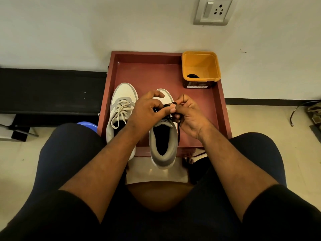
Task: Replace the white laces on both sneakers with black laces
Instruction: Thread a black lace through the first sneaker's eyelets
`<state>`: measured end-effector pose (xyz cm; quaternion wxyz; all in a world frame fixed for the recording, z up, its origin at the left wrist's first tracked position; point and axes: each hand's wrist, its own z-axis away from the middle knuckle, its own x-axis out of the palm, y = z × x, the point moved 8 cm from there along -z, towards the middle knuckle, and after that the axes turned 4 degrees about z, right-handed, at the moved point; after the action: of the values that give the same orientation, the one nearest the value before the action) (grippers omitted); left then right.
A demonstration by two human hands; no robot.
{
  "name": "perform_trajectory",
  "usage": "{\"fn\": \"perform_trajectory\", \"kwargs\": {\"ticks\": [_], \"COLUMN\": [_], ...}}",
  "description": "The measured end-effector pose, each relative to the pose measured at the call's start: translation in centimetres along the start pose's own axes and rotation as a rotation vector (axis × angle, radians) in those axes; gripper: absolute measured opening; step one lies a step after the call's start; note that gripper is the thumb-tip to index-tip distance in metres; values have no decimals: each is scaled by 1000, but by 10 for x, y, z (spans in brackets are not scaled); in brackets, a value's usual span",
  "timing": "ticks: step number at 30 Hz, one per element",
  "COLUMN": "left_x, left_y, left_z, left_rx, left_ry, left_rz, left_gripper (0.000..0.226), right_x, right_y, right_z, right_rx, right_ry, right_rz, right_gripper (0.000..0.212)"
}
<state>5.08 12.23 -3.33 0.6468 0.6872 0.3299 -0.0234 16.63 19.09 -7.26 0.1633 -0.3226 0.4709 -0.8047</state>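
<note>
Two white and grey sneakers stand side by side in a red tray (pixel 220 108), toes away from me. The left sneaker (pixel 121 108) is tied with white laces (pixel 121 112). The right sneaker (pixel 163 143) carries a black lace (pixel 178 134) whose end hangs down its right side. Over its tongue, my left hand (pixel 147 110) pinches the black lace between thumb and fingers. My right hand (pixel 187 113) pinches the same lace right beside it. The eyelets are hidden under both hands.
A yellow square tub (pixel 201 66) stands in the tray's far right corner with something black at its bottom. A white wall with a socket plate (pixel 213 11) rises behind. My knees flank the tray. A blue object (pixel 86 125) peeks out at the tray's left.
</note>
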Motion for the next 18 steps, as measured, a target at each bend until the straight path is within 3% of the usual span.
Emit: {"fn": "perform_trajectory", "kwargs": {"ticks": [5, 9, 13, 18], "left_x": [-3, -49, -58, -56], "left_y": [-5, -29, -37, -34], "left_z": [1, 13, 18, 19], "left_rx": [-198, -371, -503, -440], "left_ry": [-177, -107, -148, -85], "left_rz": [103, -222, -390, -757], "left_gripper": [20, 25, 30, 23], "right_x": [-1, -48, -74, -88], "right_y": [5, 12, 21, 29], "right_z": [3, 13, 23, 31], "right_rx": [35, 61, 126, 209], "right_ry": [4, 304, 486, 623], "right_rz": [43, -171, -113, -50], "right_gripper": [29, 24, 23, 22]}}
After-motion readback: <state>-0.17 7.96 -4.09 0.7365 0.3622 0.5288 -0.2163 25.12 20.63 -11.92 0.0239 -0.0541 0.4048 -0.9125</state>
